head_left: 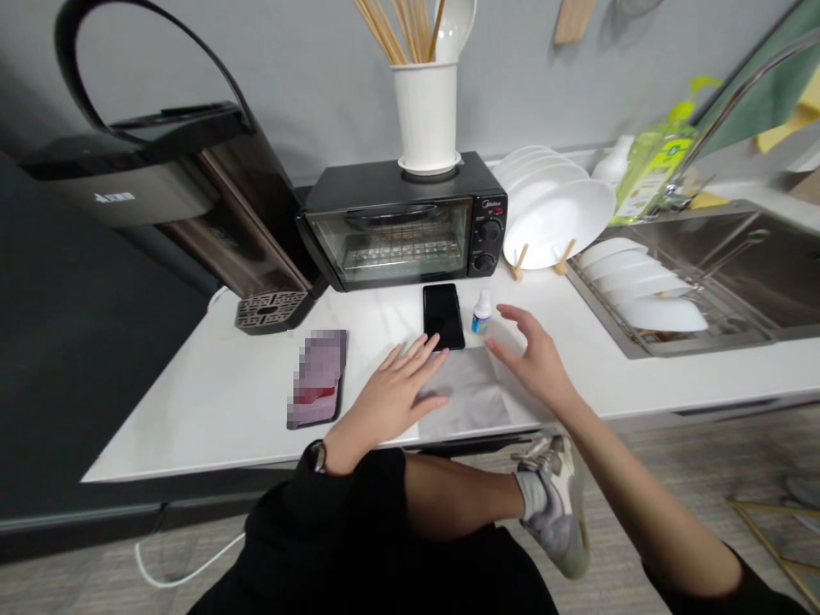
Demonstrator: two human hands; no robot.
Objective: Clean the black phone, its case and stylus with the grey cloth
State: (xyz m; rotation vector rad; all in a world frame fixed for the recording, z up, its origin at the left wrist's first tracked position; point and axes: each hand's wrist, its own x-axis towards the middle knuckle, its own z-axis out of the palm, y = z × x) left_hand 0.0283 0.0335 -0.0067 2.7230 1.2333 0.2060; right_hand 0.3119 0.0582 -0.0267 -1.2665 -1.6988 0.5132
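Head view, 1 item group on the counter: left hand (390, 393), fingers spread and empty, at the left edge of a thin pale-grey sheet (465, 393). Right hand (535, 363), fingers curved wide open, empty, near the sheet's far right corner. White veined counter (192, 427) carries both. Glossy black smartphone (442, 314) at the sheet's far edge; small white dropper bottle with blue label (482, 313) just beside it; black toaster oven (397, 222) behind.

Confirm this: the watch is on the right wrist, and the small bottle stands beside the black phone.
Wrong wrist: the head view shows the watch on the left wrist, not the right. The small bottle does stand beside the black phone.
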